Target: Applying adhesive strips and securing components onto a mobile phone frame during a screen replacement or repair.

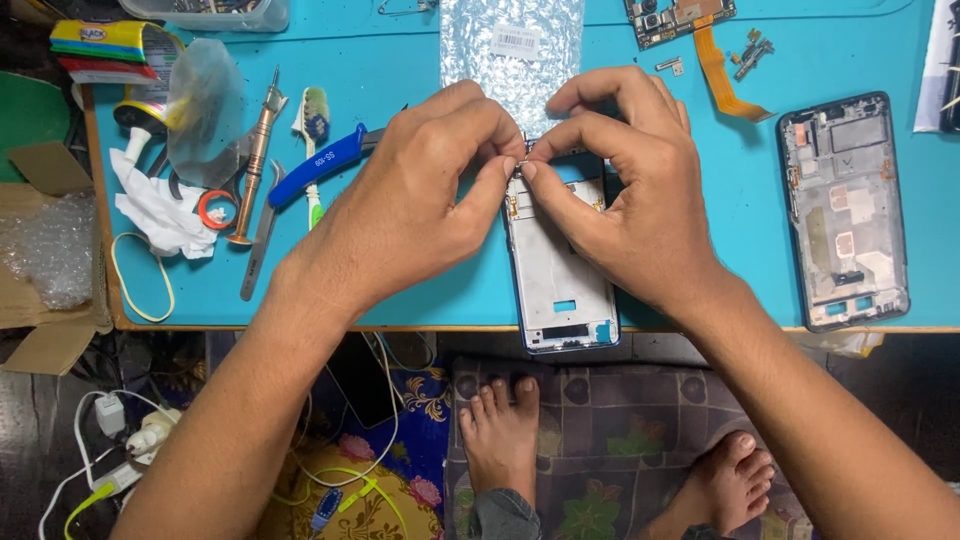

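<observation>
Two bare hands meet over a stripped phone frame (556,275) that lies on a blue work mat (400,290), its near end jutting past the table's near edge. The left hand (405,205) and the right hand (625,190) each pinch with thumb and forefinger at the frame's far end, fingertips almost touching; whatever small part sits between them is too tiny to make out. Both hands are closed in a fine grip, the frame directly beneath them and running toward the person's bare feet.

Judging by the layout, disassembly looks well advanced: the frame shows a bare pale inner plate, a second gutted phone body (845,210) lies well apart to the right, and a circuit board (675,18) with an orange flex cable (718,70) rests at the far edge beside loose metal bits. A silvery anti-static bag (510,50) lies just beyond the hands. Left of the work sit blue-handled cutters (320,165), a precision screwdriver (257,150), tweezers (262,240), a toothbrush (314,125) and crumpled tissue (165,215). Refitting appears yet to come.
</observation>
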